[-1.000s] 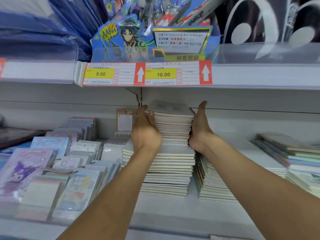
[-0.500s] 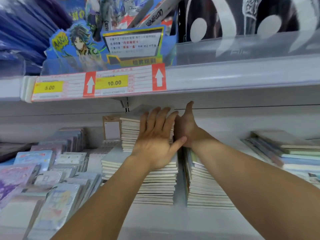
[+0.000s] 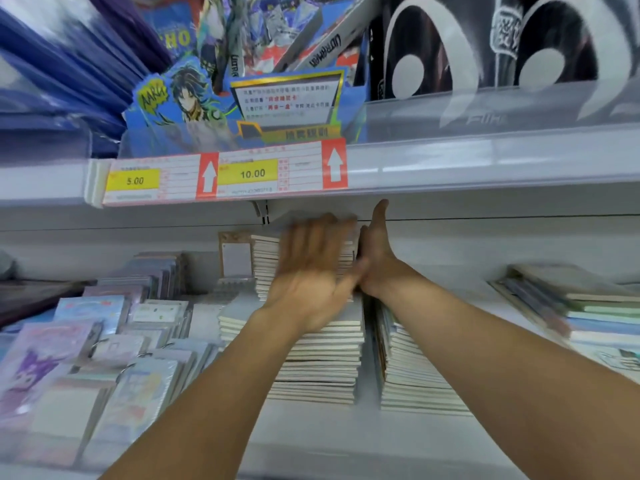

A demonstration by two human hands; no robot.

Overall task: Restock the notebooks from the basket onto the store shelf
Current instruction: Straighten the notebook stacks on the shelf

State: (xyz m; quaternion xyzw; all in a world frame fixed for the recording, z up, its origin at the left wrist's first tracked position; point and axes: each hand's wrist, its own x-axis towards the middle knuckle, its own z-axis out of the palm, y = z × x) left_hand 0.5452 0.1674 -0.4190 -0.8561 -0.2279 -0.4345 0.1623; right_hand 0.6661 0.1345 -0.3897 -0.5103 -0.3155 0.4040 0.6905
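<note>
A tall stack of pale-edged notebooks (image 3: 322,362) stands on the white store shelf (image 3: 311,445), with an upper batch (image 3: 265,261) set further back on top. My left hand (image 3: 311,275) is blurred, its fingers spread flat against the front of the upper batch. My right hand (image 3: 375,258) stands edge-on, its palm against the right side of that batch and its thumb pointing up. A second notebook stack (image 3: 415,372) sits just to the right. The basket is out of view.
Wrapped ring-bound pads (image 3: 114,344) fill the shelf to the left. Flat notebook piles (image 3: 571,306) lie at the right. The upper shelf edge (image 3: 485,164) with price tags (image 3: 225,174) hangs low above my hands. A small card (image 3: 235,254) stands behind the stack.
My left hand left the stack's left side and now lies flat on the front of the upper batch, which sits further back. The right hand stays on the right side.
</note>
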